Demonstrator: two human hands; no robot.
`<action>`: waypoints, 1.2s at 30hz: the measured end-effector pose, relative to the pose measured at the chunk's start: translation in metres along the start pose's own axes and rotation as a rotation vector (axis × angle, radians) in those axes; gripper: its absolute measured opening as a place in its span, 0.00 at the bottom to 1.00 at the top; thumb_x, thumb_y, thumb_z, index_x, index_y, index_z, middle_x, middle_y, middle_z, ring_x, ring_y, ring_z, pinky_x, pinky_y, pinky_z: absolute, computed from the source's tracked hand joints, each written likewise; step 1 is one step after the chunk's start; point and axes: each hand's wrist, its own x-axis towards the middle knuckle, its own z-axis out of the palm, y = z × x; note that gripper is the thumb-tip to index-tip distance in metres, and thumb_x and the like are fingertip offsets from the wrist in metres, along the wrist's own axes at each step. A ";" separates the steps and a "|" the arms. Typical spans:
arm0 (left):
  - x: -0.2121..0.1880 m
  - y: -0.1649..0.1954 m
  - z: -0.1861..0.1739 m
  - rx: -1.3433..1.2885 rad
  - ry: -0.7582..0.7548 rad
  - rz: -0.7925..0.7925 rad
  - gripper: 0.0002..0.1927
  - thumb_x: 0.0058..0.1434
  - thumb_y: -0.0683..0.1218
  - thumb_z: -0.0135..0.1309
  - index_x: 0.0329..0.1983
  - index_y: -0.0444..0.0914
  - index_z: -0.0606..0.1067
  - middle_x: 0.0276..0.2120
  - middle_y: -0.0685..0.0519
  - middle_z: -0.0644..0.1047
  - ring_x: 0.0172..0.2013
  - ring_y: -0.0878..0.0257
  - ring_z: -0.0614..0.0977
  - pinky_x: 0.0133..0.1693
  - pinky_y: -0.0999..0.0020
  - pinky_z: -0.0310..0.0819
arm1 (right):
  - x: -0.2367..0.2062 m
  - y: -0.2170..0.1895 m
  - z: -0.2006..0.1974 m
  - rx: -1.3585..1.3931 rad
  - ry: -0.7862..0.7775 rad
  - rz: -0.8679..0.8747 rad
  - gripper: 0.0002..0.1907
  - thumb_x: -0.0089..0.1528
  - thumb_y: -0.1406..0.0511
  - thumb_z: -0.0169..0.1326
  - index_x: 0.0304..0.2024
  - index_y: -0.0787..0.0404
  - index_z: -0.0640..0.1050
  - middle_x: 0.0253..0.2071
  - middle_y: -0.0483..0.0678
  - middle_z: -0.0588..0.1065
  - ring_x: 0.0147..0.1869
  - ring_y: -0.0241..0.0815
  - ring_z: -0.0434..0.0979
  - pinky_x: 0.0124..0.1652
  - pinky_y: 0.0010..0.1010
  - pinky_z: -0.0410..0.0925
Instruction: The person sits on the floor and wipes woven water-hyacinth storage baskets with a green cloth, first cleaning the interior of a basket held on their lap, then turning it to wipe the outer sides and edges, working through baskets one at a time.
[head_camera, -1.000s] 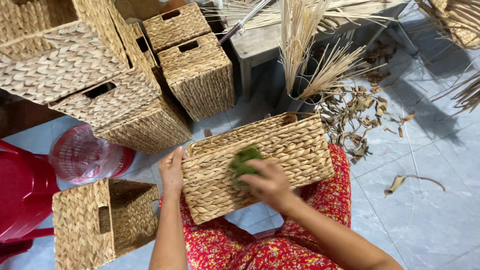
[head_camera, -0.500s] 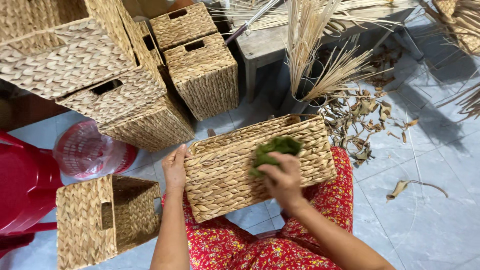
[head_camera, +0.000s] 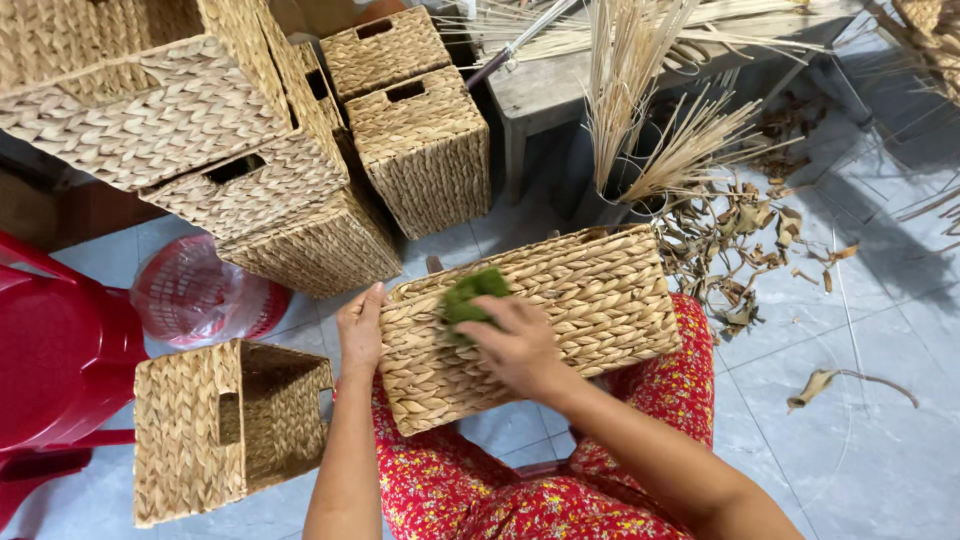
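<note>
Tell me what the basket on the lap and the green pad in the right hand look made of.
Basket: woven natural fibre, likely seagrass or water hyacinth; tan braided strands, matte, slightly uneven. Green pad under the right hand: looks like a fibrous scouring pad or cloth; fuzzy, crumpled, dull surface, exact material unclear. Left hand steadies the basket's end.

Single head-worn view, steeply downward, close over lap and tiled floor (head_camera: 860, 420).

Two bare forearms, no sleeves, left hand (head_camera: 360, 330) and right hand (head_camera: 515, 345) without rings, red trousers (head_camera: 480, 490) with small flower print
</note>
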 end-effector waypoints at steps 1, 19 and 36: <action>0.000 -0.001 0.000 0.007 0.001 0.026 0.24 0.71 0.55 0.54 0.27 0.31 0.73 0.24 0.59 0.71 0.28 0.71 0.68 0.33 0.72 0.67 | -0.006 0.013 -0.011 -0.011 0.041 0.034 0.20 0.51 0.71 0.62 0.45 0.48 0.83 0.56 0.45 0.75 0.55 0.50 0.74 0.51 0.42 0.70; 0.003 -0.001 -0.002 0.094 0.020 0.002 0.25 0.71 0.55 0.52 0.27 0.30 0.74 0.22 0.56 0.72 0.27 0.69 0.69 0.33 0.68 0.68 | -0.031 -0.017 0.004 0.122 0.104 0.010 0.15 0.51 0.69 0.68 0.38 0.47 0.81 0.49 0.41 0.77 0.55 0.46 0.76 0.54 0.38 0.71; 0.005 -0.006 0.004 0.029 -0.005 0.014 0.22 0.71 0.52 0.53 0.28 0.30 0.75 0.21 0.57 0.73 0.26 0.71 0.69 0.31 0.70 0.67 | -0.091 0.051 -0.068 -0.121 -0.028 -0.009 0.19 0.51 0.68 0.66 0.44 0.46 0.82 0.54 0.45 0.76 0.58 0.46 0.75 0.52 0.41 0.72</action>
